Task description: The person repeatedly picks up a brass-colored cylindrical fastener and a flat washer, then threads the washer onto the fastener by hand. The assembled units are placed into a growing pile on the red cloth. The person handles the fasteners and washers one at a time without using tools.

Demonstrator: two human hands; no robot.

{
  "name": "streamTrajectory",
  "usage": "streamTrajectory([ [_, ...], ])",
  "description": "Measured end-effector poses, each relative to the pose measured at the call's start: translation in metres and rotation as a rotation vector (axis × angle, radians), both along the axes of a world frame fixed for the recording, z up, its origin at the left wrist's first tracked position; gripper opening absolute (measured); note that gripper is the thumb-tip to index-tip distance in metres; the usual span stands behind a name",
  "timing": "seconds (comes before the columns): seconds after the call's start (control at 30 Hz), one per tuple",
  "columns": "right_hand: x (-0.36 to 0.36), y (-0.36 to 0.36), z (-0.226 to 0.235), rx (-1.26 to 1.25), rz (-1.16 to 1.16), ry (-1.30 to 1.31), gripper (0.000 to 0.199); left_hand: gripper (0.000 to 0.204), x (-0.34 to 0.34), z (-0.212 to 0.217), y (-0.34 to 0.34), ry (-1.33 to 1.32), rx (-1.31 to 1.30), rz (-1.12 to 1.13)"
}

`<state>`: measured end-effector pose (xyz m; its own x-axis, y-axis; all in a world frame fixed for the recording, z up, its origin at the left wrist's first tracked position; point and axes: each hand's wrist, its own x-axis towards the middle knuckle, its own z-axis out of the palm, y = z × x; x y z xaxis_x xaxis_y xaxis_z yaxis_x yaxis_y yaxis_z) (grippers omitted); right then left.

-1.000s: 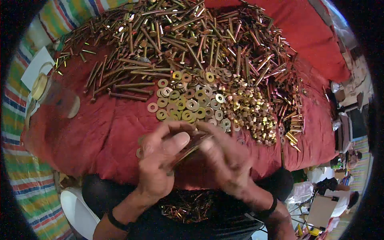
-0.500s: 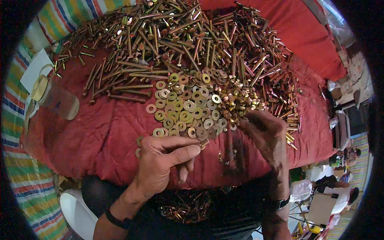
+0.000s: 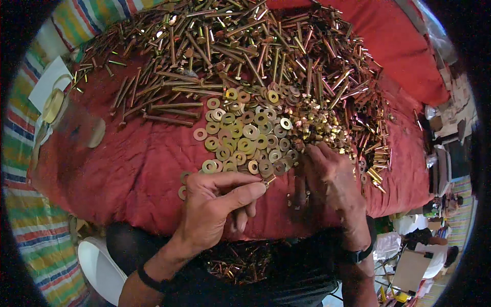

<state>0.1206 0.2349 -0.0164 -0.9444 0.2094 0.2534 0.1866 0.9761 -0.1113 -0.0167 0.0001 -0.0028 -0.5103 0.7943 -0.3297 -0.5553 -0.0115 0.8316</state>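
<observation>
My left hand [image 3: 217, 204] is closed, with thumb and forefinger pinching a bolt; its brassy end [image 3: 270, 180] sticks out to the right past the fingertips. A heap of flat ring washers [image 3: 245, 138] lies just beyond that hand. My right hand [image 3: 330, 176] reaches down at the near edge of a pile of small brassy nuts [image 3: 317, 123], fingers bent and drawn together. What those fingertips hold, if anything, is hidden. Beyond the washers and nuts spreads a large pile of long brassy bolts [image 3: 225, 46].
All this lies on a red cloth [image 3: 143, 174]. At the left is a clear jar [image 3: 94, 130] on its side, near a roll of tape [image 3: 52, 107]. More fasteners [image 3: 240, 263] gather below the cloth edge, before my body. A white chair [image 3: 102, 266] stands lower left; another person [image 3: 437, 256] is far right.
The view has shifted slightly. My right hand has drawn its fingers in and down at the nuts. My left hand keeps its pinch on the bolt, whose end shows more.
</observation>
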Motion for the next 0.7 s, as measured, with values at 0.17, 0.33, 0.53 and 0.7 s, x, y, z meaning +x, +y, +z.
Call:
streamTrajectory([
  [0.17, 0.012, 0.008, 0.000, 0.062, 0.015, -0.055, 0.010, 0.020, 0.000, -0.002, 0.002, -0.039, 0.000, 0.025],
  [0.33, 0.008, 0.001, 0.008, -0.008, 0.014, -0.055, 0.012, 0.020, 0.000, -0.001, 0.003, -0.004, -0.023, 0.005],
  [0.53, 0.004, -0.022, 0.041, -0.932, -0.234, 0.174, 0.020, 0.021, -0.002, 0.001, 0.000, -0.033, -0.031, -0.020],
  [0.7, 0.001, -0.041, 0.049, -1.400, -0.055, 0.208, 0.018, 0.022, -0.003, 0.000, 0.001, 0.003, -0.034, -0.050],
])
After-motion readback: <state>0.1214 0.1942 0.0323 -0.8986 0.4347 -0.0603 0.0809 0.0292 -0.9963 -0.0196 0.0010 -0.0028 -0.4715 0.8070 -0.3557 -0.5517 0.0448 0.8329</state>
